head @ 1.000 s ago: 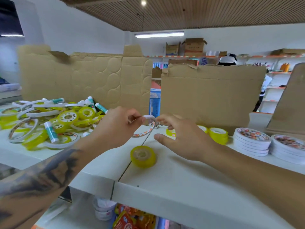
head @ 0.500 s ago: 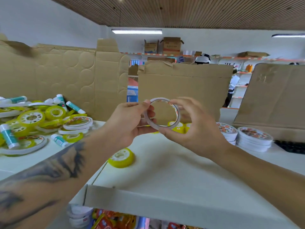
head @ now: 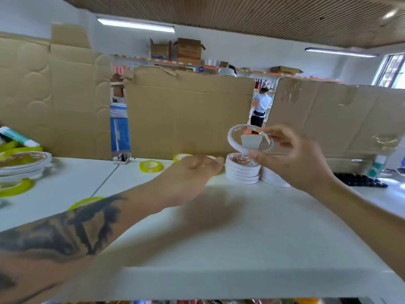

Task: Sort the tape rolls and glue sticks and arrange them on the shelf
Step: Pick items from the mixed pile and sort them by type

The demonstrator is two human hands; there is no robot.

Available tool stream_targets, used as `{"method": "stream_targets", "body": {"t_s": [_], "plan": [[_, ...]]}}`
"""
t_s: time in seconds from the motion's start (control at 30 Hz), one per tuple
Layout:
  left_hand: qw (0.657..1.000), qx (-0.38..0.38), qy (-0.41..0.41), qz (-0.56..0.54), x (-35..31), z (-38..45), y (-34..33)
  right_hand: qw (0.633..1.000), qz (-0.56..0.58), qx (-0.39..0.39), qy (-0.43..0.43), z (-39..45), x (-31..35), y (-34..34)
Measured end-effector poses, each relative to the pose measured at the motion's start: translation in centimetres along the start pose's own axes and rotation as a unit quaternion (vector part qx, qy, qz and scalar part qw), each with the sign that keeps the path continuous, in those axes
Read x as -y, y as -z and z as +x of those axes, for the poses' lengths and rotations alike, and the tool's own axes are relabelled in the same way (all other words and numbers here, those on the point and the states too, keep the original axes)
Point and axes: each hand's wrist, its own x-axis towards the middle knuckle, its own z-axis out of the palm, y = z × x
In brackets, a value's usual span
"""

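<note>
From over the person's shoulder, the right hand [head: 294, 160] pinches a thin white tape ring [head: 249, 139] by its rim and holds it up in the air, just above the two stacks of white tape rolls [head: 242, 170] at the back of the white shelf [head: 219, 249]. The left hand [head: 192, 173] is blurred, reaching low over the shelf toward those stacks; its fingers look loosely curled and hold nothing I can make out. Yellow tape rolls [head: 151, 166] lie further left, with a glue stick [head: 18, 137] at the far left edge. Cardboard sheets [head: 186, 115] stand behind.
</note>
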Motion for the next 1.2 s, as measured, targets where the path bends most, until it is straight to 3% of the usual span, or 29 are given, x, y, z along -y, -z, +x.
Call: {"method": "stream_targets", "body": {"t_s": [0.07,0.13,0.2,0.47,0.93,1.07,1.2], "plan": [[0.981,0.073,-0.049,0.173,0.6,-0.3,-1.5,0.999,-0.030,-0.014,-0.037,0.4,-2.3,1.1],[0.921,0.116,-0.102,0.356,1.3,-0.4,-2.8,0.995,-0.051,-0.020,-0.080,0.4,-5.0,1.7],[0.884,0.145,-0.117,0.429,1.7,-0.5,-3.5,0.991,-0.072,-0.021,-0.111,0.2,-7.5,2.0],[0.890,0.183,-0.088,0.408,2.7,-0.4,-3.5,0.985,-0.035,0.002,-0.167,-0.1,-11.3,1.8],[0.900,0.183,-0.094,0.385,2.8,-0.3,-3.4,0.981,-0.047,0.032,-0.187,-0.6,-10.2,2.1],[0.898,0.181,-0.097,0.389,2.3,-0.4,-3.0,0.977,-0.135,0.071,-0.152,-0.6,-8.4,2.7],[0.892,0.130,-0.107,0.418,2.1,-0.8,-1.0,0.985,-0.145,0.080,-0.036,0.4,-3.9,2.0]]}}
